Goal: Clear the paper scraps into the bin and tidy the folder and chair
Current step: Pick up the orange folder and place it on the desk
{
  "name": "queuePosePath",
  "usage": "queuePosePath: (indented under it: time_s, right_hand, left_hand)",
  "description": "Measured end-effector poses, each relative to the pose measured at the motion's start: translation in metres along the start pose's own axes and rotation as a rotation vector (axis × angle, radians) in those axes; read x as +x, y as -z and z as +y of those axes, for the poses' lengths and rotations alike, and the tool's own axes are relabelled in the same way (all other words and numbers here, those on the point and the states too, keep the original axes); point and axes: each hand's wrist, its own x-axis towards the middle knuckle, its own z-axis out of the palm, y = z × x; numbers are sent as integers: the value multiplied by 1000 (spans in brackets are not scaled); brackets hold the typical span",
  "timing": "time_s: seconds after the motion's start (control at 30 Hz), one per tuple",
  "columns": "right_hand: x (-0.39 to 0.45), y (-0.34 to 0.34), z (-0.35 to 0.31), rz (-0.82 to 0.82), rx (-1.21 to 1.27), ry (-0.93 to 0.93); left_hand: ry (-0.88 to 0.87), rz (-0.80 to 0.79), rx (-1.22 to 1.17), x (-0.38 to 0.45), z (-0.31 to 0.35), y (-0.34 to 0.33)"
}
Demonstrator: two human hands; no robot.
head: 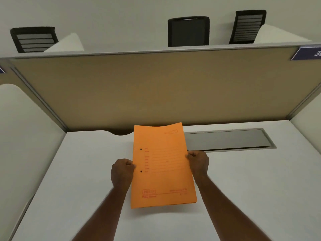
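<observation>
Fingers of the left hand (122, 171) and right hand (198, 162) are pinched onto the long edges of the orange folder (163, 166), held above the desk (243, 180). Light, floppy card is judged best gripped two-sided, mid-edge.

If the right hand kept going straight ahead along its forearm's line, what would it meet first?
Probably the grey cable tray lid set in the desk, just beyond the right hand gripping the orange folder; depth is uncertain.
</observation>
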Motion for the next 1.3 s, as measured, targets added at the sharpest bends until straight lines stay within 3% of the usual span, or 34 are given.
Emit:
queuePosePath:
  time_s: [0.23,0.6,0.8,0.9,1.07,1.3]
  right_hand:
    - [57,-46,24,-70,-80,-80]
    - [74,-57,41,-111,-153,-170]
    - [66,-55,36,-68,-221,-193]
    - [55,-49,21,-53,-316,-66]
    - [32,-36,-22,-75,-509,342]
    - [-31,-18,-98,-36,-765,702]
  left_hand:
    - [53,-28,54,44,-11,-38]
    - [30,-29,181,76,-26,-59]
    - [-90,5,363,75,-35,-61]
    - [-181,-14,432,73,-31,-51]
    - [-461,4,532,61,-12,-18]
    - [-838,107,486,15,14,67]
